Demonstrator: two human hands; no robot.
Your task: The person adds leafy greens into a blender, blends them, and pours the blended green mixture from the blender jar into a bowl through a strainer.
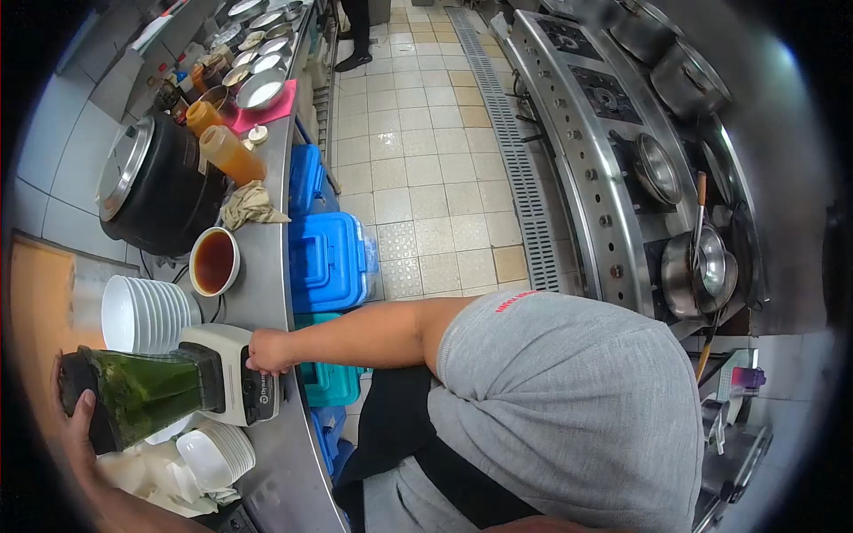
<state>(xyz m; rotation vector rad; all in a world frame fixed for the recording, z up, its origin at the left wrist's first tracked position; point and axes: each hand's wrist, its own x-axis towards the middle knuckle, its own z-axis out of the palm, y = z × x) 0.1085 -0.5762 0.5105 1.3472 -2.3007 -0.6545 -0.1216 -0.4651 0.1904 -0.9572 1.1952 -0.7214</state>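
A blender with a pale base stands on the steel counter. Its clear jar holds a dark green blend of leafy-looking bits and liquid. My left hand grips the jar's black lid, thumb on the near side, the other fingers mostly hidden behind it. At the base's front panel, my right hand has its fingers closed around the control knob, which they cover. Beside the blender are a stack of white bowls and a bowl of reddish-brown liquid.
Smaller white bowls lie on the blender's other side. Along the counter stand a black pot, a crumpled cloth and squeeze bottles. Blue bins sit below. A stove lines the opposite side; a person stands farther off.
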